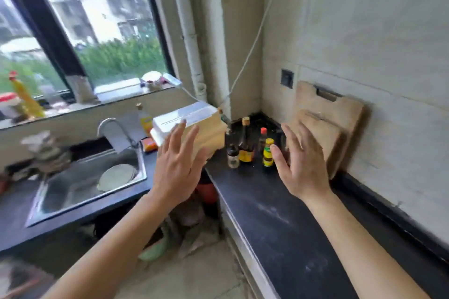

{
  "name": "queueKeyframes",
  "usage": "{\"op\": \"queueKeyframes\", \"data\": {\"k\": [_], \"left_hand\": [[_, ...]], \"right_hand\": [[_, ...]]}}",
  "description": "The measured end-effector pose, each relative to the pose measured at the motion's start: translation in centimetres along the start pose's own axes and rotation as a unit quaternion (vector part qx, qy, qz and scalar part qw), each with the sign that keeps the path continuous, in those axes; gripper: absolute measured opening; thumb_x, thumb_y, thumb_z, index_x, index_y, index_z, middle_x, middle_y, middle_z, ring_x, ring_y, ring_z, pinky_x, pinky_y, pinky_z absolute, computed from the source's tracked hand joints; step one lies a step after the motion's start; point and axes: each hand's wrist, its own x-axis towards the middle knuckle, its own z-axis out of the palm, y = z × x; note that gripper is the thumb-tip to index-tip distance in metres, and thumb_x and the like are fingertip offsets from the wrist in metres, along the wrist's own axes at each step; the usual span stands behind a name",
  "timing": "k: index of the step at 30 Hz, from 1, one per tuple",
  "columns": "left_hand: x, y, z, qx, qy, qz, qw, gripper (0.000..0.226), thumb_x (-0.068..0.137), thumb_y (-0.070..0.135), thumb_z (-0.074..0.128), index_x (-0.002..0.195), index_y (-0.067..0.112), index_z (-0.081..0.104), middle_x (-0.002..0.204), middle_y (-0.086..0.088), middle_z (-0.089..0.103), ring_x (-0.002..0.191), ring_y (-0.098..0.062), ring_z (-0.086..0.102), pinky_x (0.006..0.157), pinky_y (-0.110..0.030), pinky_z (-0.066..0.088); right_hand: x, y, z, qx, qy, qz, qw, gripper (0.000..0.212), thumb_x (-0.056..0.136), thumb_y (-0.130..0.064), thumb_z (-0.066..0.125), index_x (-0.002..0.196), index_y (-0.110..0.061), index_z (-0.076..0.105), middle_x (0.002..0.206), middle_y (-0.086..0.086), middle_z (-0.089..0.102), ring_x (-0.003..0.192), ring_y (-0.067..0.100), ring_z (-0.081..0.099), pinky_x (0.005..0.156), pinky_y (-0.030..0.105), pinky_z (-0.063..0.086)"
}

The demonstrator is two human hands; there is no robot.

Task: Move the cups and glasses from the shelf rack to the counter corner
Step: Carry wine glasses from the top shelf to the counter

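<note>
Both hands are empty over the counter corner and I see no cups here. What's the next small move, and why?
Probably turn away to find the rack. The left hand and right hand are open and hold nothing, and no cup, glass or rack shows in this view. The corner holds only sauce bottles, a box and cutting boards, with bare counter nearer.

You have a dark L-shaped counter [274, 221] in front of you. In its corner stand several condiment bottles: a tall dark bottle [245, 143], a yellow-labelled bottle [268, 153] and a small red-capped bottle [263, 137]. Two wooden cutting boards [325, 128] lean against the tiled wall. A white-and-tan box [192, 126] sits beside the steel sink [87, 182].
</note>
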Motion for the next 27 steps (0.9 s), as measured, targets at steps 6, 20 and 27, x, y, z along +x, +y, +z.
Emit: {"op": "queueKeyframes", "data": {"k": [6,20,27], "left_hand": [[-7.0,-15.9,-13.1,0.134,0.066,-0.112,0.982,0.062,0.098,0.052,0.035,0.15,0.017,0.04,0.161,-0.018,0.027,0.149,-0.036,0.022,0.114,-0.057,0.026],[-24.1,-48.1,-40.4,0.28,0.126,-0.348,0.886,0.076,0.094,0.062,0.024,0.16,0.026,0.011,0.167,-0.009,-0.007,0.154,-0.027,-0.004,0.121,-0.053,0.01],[-28.4,-58.9,-46.1,0.299,0.142,-0.407,0.851,0.077,0.093,0.066,0.017,0.16,0.029,0.009,0.168,-0.004,-0.007,0.154,-0.022,-0.005,0.122,-0.048,0.006]], "right_hand": [[4.0,-20.0,10.0,0.046,-0.017,-0.151,0.987,0.07,0.099,-0.058,0.04,0.155,-0.017,0.036,0.165,0.019,0.022,0.151,0.038,0.024,0.119,0.056,0.025],[1.9,-68.2,33.7,0.197,-0.123,-0.356,0.905,0.078,0.096,-0.062,0.042,0.16,-0.022,0.024,0.169,0.015,0.003,0.155,0.037,0.009,0.124,0.054,0.013],[1.9,-83.1,41.6,0.245,-0.147,-0.408,0.867,0.078,0.097,-0.064,0.038,0.161,-0.027,0.014,0.17,0.012,-0.002,0.156,0.03,0.001,0.124,0.046,0.002]]}}
